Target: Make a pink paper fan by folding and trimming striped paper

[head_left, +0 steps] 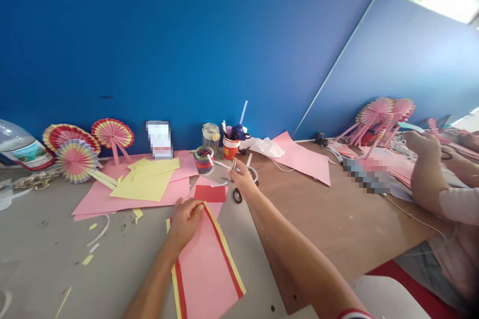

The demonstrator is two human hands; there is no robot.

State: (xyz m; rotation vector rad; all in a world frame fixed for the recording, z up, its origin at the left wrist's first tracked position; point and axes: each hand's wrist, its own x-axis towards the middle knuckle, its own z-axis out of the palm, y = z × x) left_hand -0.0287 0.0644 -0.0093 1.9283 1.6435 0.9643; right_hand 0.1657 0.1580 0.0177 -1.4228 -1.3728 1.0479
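Lining the blue partition (187,50), far left: a clear plastic bottle (26,147) with a printed label, then pleated paper fans (112,134) in pink, red and yellow, one in paler tints.
Yellow sheets (144,184): a loose stack overlapping larger pink sheets (99,199) on the grey part of the counter (123,269).
Left hand (186,222): palm down over the upper left of the bordered sheet, fingers curled together near its top edge; I cannot tell whether they pinch it or only press.
Bordered sheet (209,269): on the counter directly before the person, running from under the left hand to the bottom of the view; long, smooth pink paper, each long side trimmed by a red band inside a narrower yellow one, the lower right corner pointed.
Red paper (209,193): a small plain rectangle just beyond the bordered sheet's top.
Containers: a colour-banded jar (204,162), a clear jar (210,134), and a red cup (231,149) crowded with tools.
Right hand (242,179): thumb and fingers drawn together, pinching a small pale object (234,163) too small to identify; a black loop (237,196) lies just beside the wrist.
Far right: a flat pink sheet (309,159), more pink fans (377,112), a co-worker's hand (422,144).
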